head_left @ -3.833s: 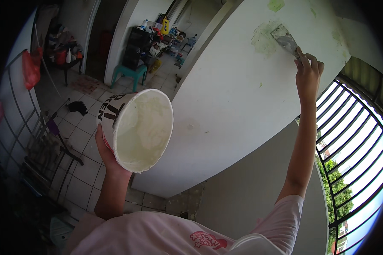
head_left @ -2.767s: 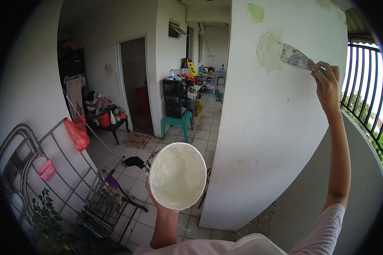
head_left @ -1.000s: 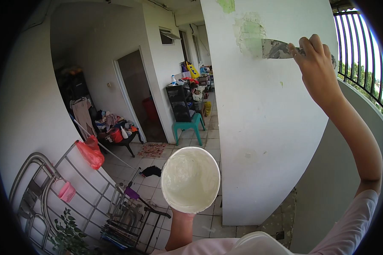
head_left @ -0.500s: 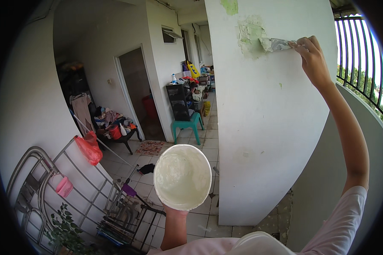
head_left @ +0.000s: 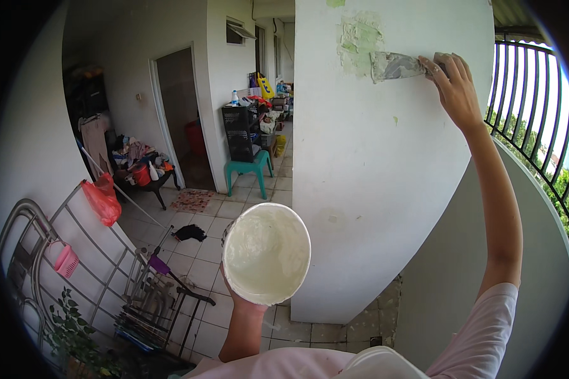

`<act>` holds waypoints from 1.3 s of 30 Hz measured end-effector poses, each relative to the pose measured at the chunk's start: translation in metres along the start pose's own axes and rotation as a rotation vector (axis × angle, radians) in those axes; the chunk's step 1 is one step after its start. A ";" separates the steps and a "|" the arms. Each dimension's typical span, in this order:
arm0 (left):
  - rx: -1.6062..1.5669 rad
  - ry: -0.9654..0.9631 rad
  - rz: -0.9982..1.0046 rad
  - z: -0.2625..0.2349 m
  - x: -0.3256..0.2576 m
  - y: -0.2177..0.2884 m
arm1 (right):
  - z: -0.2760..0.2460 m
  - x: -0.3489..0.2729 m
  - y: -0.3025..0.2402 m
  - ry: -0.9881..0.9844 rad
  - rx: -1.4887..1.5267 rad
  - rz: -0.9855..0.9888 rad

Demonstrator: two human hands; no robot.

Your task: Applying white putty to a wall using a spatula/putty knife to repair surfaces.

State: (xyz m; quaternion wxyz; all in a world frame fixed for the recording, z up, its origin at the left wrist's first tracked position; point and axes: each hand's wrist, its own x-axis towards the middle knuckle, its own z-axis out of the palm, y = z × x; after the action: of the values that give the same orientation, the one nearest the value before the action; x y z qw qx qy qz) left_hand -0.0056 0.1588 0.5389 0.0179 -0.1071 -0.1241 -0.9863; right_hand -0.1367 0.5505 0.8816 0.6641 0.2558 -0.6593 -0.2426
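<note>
My right hand grips a putty knife by its handle, fingers closed, high against the white wall. The blade lies at the right edge of a rough patch of pale green putty, its broad end smeared with white. Low in front of me, my left hand holds up a round white tub from beneath and from its left side. Creamy white putty coats the inside of the tub, whose mouth tilts toward me. Most of my left fingers are hidden behind it.
Black railing tops the low wall at the right. Left stand a metal rack with a red plastic bag, a potted plant and folded metal frames. Farther back, a green stool stands by black drawers.
The view has swung slightly to the right, so the room and wall sit farther left. The putty knife's blade now lies flatter and shows more of its face. Both hands keep their hold.
</note>
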 end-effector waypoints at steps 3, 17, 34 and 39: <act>0.028 0.108 0.029 -0.006 -0.006 -0.001 | -0.010 0.005 -0.007 0.130 0.043 0.016; -0.008 0.172 0.198 -0.015 -0.025 0.025 | -0.001 0.022 -0.024 -0.013 0.301 0.113; -0.042 0.145 0.198 -0.015 -0.013 0.021 | -0.022 0.022 0.008 -0.127 1.141 0.664; -0.041 0.092 0.207 -0.009 -0.006 0.014 | -0.008 0.033 0.015 -0.426 1.152 0.611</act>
State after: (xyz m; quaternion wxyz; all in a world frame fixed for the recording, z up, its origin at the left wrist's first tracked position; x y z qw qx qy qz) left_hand -0.0010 0.1429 0.5323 0.1233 -0.0745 -0.0911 -0.9854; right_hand -0.1285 0.5401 0.9159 0.3167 0.3175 -0.8419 0.3001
